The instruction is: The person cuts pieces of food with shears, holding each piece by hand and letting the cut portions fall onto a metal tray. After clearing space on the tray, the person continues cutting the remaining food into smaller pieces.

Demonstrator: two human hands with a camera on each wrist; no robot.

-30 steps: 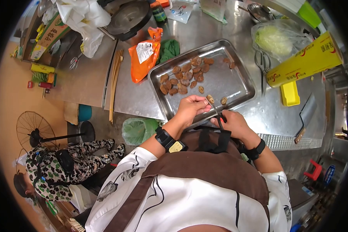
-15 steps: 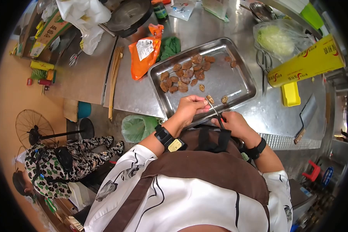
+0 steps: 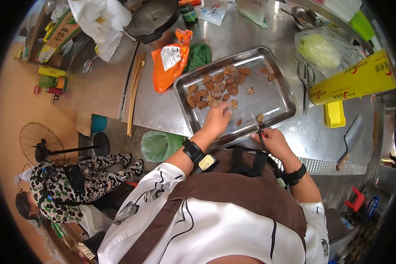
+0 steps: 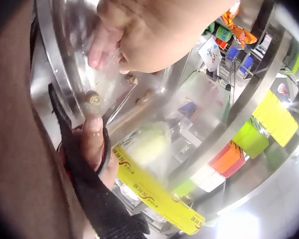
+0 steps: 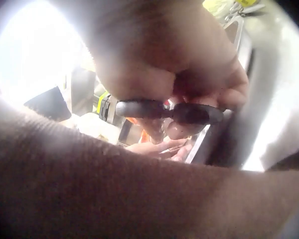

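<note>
A metal tray on the steel table holds a heap of brown, wrinkled dried pieces. Cut pieces with pale, hollow insides lie apart from the heap, one near the middle and another by the near side. My left hand is over the tray, its blurred fingertips at the heap's near edge. Its fingers hang loosely bent in the left wrist view, with nothing visible between them. My right hand grips black-handled scissors at the tray's near edge, blades pointing over the tray.
An orange bag and a green cloth bag lie beyond the tray's left side. Right of it are another pair of scissors, a yellow cling-film box and a cleaver. A bin with a green liner stands below the table edge.
My left hand has let go of the cut piece it pinched at the scissors and moved away toward the heap. Another cut piece now lies mid-tray, and a small fragment near the scissors. The head view shifted slightly.
</note>
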